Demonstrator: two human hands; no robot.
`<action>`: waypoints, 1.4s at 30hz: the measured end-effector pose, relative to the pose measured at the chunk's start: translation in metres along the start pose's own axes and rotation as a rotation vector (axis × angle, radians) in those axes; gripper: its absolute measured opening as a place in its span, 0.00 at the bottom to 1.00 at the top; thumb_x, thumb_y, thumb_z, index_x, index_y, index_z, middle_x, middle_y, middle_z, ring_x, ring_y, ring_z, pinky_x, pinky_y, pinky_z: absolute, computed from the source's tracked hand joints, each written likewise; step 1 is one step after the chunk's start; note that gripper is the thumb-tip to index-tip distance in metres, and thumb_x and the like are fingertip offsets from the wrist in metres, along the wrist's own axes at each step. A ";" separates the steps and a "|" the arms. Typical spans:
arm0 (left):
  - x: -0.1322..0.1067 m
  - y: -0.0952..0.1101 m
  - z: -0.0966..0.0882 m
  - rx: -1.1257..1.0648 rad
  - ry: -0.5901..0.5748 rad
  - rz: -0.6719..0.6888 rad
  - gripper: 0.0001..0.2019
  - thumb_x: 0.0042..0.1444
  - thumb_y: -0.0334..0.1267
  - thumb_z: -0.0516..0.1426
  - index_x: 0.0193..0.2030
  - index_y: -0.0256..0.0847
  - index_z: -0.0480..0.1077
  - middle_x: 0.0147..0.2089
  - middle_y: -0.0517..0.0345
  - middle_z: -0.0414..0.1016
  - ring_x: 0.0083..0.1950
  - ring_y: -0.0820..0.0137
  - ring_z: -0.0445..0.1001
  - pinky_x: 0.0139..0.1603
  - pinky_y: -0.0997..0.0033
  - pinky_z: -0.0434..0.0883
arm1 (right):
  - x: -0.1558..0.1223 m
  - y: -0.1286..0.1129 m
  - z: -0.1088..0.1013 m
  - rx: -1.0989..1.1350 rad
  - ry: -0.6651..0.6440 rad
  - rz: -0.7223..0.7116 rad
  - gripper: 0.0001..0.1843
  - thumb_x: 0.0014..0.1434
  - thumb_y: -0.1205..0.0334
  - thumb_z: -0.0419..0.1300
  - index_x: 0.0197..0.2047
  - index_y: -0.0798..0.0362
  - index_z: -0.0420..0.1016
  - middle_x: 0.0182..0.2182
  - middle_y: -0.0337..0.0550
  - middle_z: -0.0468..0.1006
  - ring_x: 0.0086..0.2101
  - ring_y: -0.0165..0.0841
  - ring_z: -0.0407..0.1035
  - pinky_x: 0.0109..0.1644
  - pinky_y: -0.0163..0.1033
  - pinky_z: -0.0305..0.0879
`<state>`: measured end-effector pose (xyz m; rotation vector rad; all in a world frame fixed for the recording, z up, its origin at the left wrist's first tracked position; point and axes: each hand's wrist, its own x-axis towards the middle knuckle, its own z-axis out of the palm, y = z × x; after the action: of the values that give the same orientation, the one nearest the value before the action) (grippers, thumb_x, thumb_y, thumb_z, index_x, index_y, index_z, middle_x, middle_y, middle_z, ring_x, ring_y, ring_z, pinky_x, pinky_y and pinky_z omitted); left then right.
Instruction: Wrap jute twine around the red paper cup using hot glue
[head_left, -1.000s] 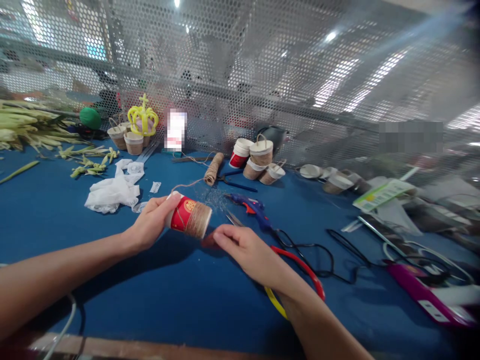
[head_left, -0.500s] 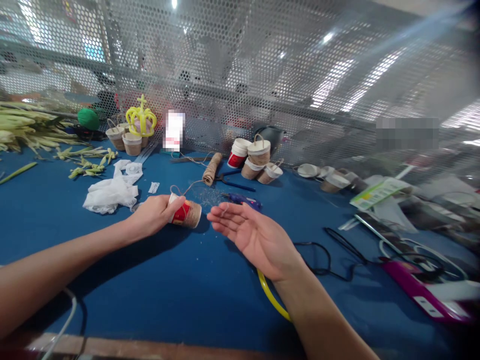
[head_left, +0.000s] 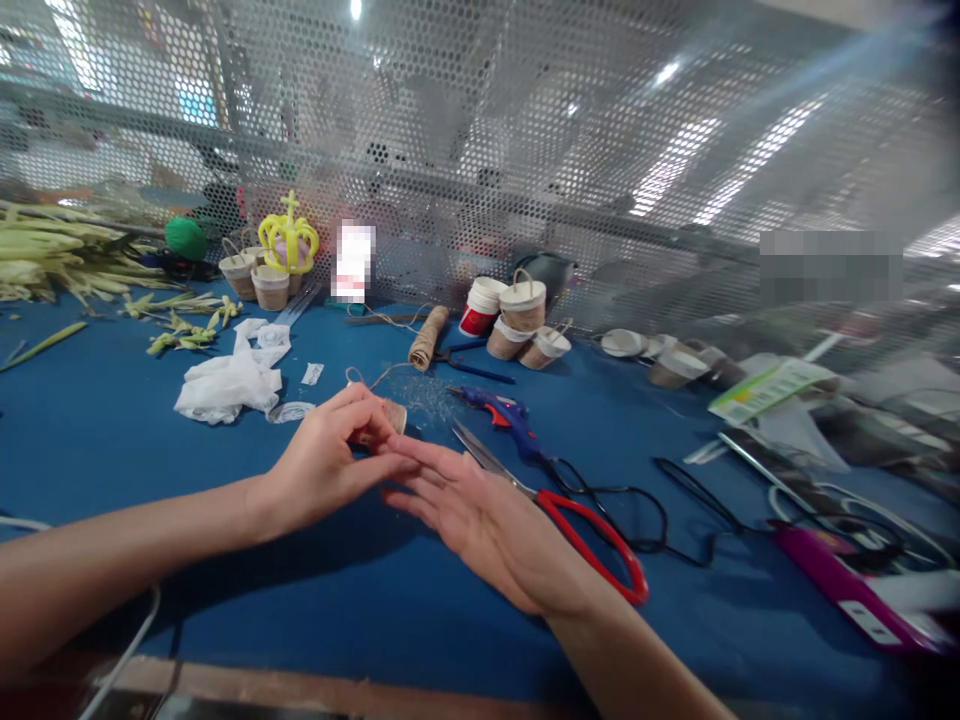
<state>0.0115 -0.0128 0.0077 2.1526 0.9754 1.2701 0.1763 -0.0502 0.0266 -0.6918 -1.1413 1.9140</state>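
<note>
My left hand is closed in a pinch at the fingertips of my right hand; whatever lies between its fingers is hidden. My right hand is palm up with its fingers stretched out, touching the left fingers. Just behind my left hand, mostly covered by it, is a small twine-wrapped cup lying on its side. A strand of twine runs from it towards a roll of twine. Beside my right hand lie scissors with a red handle, and beyond them a blue glue gun.
Crumpled white fabric lies left on the blue table. Pliers and several small cups stand farther back before a perforated metal screen. A black cord and a purple power strip are at right.
My left hand has let go of the cup and moved right to the right hand's fingertips. My right hand has shifted down and left, uncovering the scissors and the glue gun.
</note>
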 end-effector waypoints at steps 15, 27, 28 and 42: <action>0.006 -0.003 -0.005 -0.445 -0.111 -0.464 0.06 0.44 0.36 0.59 0.22 0.35 0.72 0.22 0.59 0.71 0.25 0.74 0.66 0.28 0.74 0.64 | 0.000 -0.014 -0.005 0.031 0.191 -0.136 0.20 0.56 0.49 0.49 0.35 0.57 0.73 0.29 0.46 0.74 0.30 0.34 0.69 0.30 0.38 0.66; -0.010 0.011 0.012 -0.987 -0.398 -0.795 0.08 0.43 0.38 0.61 0.27 0.33 0.71 0.23 0.58 0.71 0.23 0.78 0.63 0.25 0.78 0.60 | 0.009 0.004 -0.003 0.074 0.131 -0.154 0.22 0.53 0.45 0.51 0.31 0.56 0.74 0.22 0.40 0.69 0.20 0.27 0.63 0.17 0.30 0.59; -0.010 0.011 0.012 -0.981 -0.366 -0.782 0.08 0.43 0.38 0.61 0.26 0.33 0.71 0.23 0.58 0.71 0.23 0.78 0.63 0.24 0.78 0.60 | 0.009 0.004 -0.003 0.055 0.125 -0.166 0.22 0.53 0.45 0.51 0.32 0.55 0.73 0.24 0.40 0.70 0.22 0.28 0.65 0.18 0.30 0.60; -0.008 0.010 0.016 -1.032 -0.459 -0.770 0.11 0.43 0.38 0.61 0.21 0.34 0.65 0.21 0.59 0.71 0.23 0.76 0.68 0.29 0.74 0.62 | 0.006 0.000 0.002 0.033 0.019 -0.092 0.25 0.55 0.41 0.41 0.35 0.50 0.70 0.28 0.40 0.71 0.17 0.25 0.60 0.20 0.33 0.62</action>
<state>0.0267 -0.0255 0.0021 1.0118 0.6129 0.6027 0.1714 -0.0462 0.0269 -0.6276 -1.1084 1.8417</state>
